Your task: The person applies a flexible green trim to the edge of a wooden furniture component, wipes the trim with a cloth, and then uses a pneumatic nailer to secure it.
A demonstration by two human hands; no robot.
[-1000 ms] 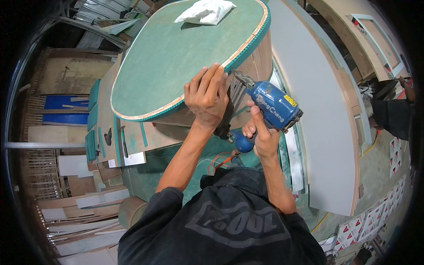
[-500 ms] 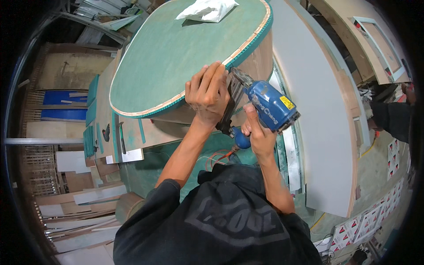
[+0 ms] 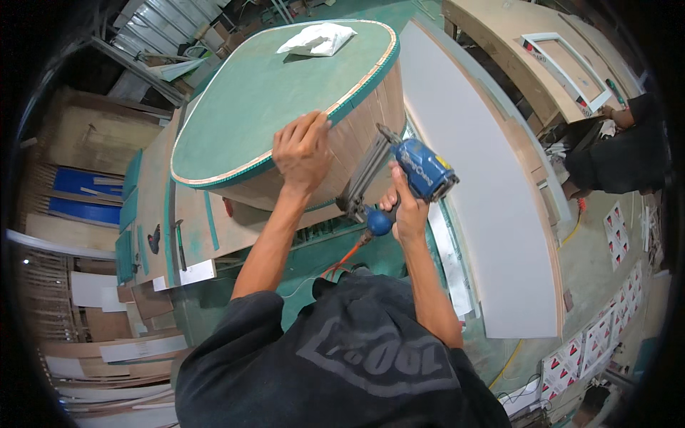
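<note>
My right hand (image 3: 407,212) is wrapped around the handle of a blue nail gun (image 3: 421,167) with a long dark magazine. An orange air hose (image 3: 344,258) runs from its base. The gun's nose points up, apart from the rim of a large rounded wooden piece with a green top (image 3: 260,100). A toothed green strip (image 3: 367,87) runs around that rim, with a pale band beside it. On the near edge, my left hand (image 3: 303,151) curls its fingers over the rim. Its thumb and the underside of the grip are hidden.
A white plastic bag (image 3: 317,40) lies on the green top. To the right stands a long curved grey panel (image 3: 492,192). A hammer (image 3: 180,245) rests on the bench at left, near stacked boards (image 3: 143,349). Another person's dark-clothed arm (image 3: 614,160) shows at far right.
The nail gun has come away from the rim, and a gap now separates its nose from the edge. My left hand stays at the rim. The whole view has shifted.
</note>
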